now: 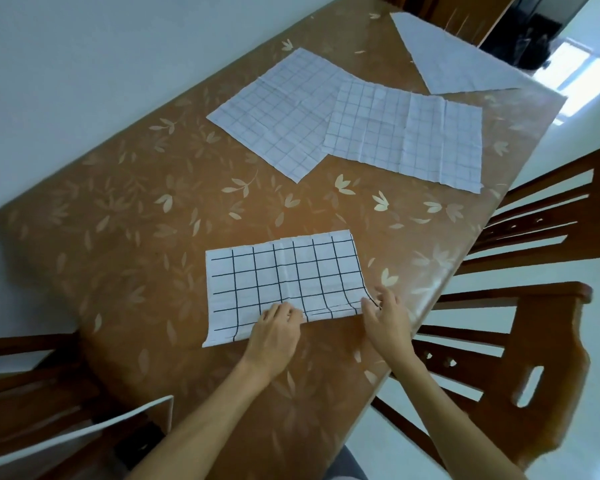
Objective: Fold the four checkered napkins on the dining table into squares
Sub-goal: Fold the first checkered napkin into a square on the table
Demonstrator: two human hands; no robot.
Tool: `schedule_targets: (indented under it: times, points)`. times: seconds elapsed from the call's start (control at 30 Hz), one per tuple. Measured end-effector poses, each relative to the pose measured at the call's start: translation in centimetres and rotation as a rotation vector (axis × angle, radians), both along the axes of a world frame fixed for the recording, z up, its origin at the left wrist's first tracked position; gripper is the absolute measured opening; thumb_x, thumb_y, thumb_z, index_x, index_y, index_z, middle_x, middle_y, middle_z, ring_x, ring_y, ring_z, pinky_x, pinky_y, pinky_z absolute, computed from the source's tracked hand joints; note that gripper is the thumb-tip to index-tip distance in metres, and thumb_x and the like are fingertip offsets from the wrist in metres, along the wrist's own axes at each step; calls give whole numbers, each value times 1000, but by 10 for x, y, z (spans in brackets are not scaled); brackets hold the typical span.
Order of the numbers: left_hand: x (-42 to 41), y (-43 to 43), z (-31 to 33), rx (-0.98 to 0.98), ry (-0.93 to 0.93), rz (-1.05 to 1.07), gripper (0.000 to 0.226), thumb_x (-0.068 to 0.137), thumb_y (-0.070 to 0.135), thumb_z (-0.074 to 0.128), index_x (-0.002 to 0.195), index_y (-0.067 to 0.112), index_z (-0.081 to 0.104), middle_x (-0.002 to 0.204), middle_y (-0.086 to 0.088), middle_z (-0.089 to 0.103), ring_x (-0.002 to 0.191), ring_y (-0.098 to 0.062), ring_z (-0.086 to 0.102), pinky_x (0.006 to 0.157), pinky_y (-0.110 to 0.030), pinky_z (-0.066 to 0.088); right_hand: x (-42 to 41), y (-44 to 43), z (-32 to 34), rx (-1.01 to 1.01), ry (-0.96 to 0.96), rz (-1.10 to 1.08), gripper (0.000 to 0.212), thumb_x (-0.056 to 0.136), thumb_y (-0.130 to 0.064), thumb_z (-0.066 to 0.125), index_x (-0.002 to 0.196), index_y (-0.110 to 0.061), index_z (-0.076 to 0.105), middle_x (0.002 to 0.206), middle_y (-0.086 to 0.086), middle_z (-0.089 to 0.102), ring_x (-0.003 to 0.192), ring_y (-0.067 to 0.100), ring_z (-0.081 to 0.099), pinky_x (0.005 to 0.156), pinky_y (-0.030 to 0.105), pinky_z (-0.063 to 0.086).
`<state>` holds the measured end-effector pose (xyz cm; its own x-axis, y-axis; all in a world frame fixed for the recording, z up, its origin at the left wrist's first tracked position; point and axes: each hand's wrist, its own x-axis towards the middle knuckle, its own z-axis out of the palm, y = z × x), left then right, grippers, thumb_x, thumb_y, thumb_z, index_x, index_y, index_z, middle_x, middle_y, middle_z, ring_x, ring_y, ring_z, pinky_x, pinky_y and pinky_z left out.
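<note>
A white napkin with a black grid lies folded into a long rectangle near the table's front edge. My left hand rests with its fingers on the napkin's near edge, around the middle. The napkin's near right corner is lifted slightly, and my right hand pinches it there. Two more checkered napkins lie flat and unfolded further back, one at the left and one at the right overlapping it. A fourth napkin lies at the far right corner of the table.
The brown table has a leaf-patterned cover and stands against a white wall on the left. Wooden chairs stand at the right and at the near left. A white sheet lies on the left chair.
</note>
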<state>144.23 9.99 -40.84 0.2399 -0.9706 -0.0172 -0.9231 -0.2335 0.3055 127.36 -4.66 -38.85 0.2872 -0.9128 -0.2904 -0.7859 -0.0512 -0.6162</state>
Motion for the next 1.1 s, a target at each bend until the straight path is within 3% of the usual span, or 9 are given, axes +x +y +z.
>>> schedule_targets:
  times: [0.13, 0.27, 0.43, 0.53, 0.7, 0.8, 0.87, 1.0, 1.1]
  points:
    - [16, -15, 49, -110, 303, 172, 14, 102, 28, 44, 104, 21, 57, 88, 9, 64, 74, -10, 61, 67, -28, 50, 3, -5, 11, 269, -372, -318, 61, 95, -62, 37, 123, -12, 59, 113, 0, 62, 108, 15, 57, 94, 35, 45]
    - [33, -31, 98, -259, 665, 329, 8, 100, 24, 52, 98, 21, 59, 80, 5, 67, 72, -10, 62, 65, -28, 49, 13, -10, 23, 485, -632, -369, 90, 83, -78, 29, 143, -12, 44, 132, 4, 56, 120, 20, 54, 102, 37, 43]
    - [57, -37, 149, -220, 1138, 511, 14, 98, 23, 58, 101, 13, 67, 94, -2, 72, 89, -7, 67, 79, -17, 51, 31, -8, 25, 551, -473, -171, 103, 66, -86, 58, 147, -26, 35, 144, -10, 45, 134, 18, 43, 113, 48, 33]
    - [72, -31, 155, -207, 1432, 659, 11, 97, 14, 57, 98, 10, 67, 88, -4, 75, 85, -17, 71, 73, -29, 56, 43, -7, 34, 624, -509, -106, 84, 72, -81, 57, 133, -23, 49, 127, -6, 65, 121, 11, 56, 94, 31, 46]
    - [86, -7, 147, -103, 1588, 957, 24, 98, 19, 49, 105, 7, 69, 99, -14, 74, 89, -27, 69, 75, -37, 54, 68, 8, 40, 710, -566, -37, 70, 68, -79, 62, 110, -23, 67, 105, -4, 72, 98, 9, 64, 91, 30, 44]
    - [87, 6, 141, -34, 1602, 1069, 30, 95, 22, 48, 106, 5, 69, 100, -17, 73, 89, -31, 68, 80, -38, 52, 79, 18, 25, 792, -551, -24, 79, 70, -77, 65, 121, -17, 66, 114, 0, 70, 100, 14, 65, 94, 37, 49]
    - [87, 10, 138, -40, 1615, 1077, 32, 95, 21, 47, 96, 1, 72, 85, -15, 75, 77, -28, 71, 75, -35, 52, 85, 32, 31, 881, -567, -12, 70, 76, -73, 61, 117, -17, 66, 116, 7, 70, 102, 22, 67, 86, 35, 51]
    - [93, 4, 143, -113, 1603, 1041, 34, 100, 10, 42, 73, 1, 61, 45, -2, 63, 38, -8, 61, 41, -16, 47, 90, 45, 29, 1064, -587, 54, 57, 89, -67, 42, 116, -20, 56, 123, 7, 68, 118, 24, 60, 94, 35, 42]
    - [93, 6, 146, -129, 1607, 1052, 33, 100, 16, 42, 81, 2, 64, 53, -5, 68, 46, -11, 65, 45, -18, 50, 92, 45, 36, 1072, -695, 82, 78, 82, -70, 54, 129, -7, 52, 120, 6, 69, 117, 24, 61, 97, 35, 43]
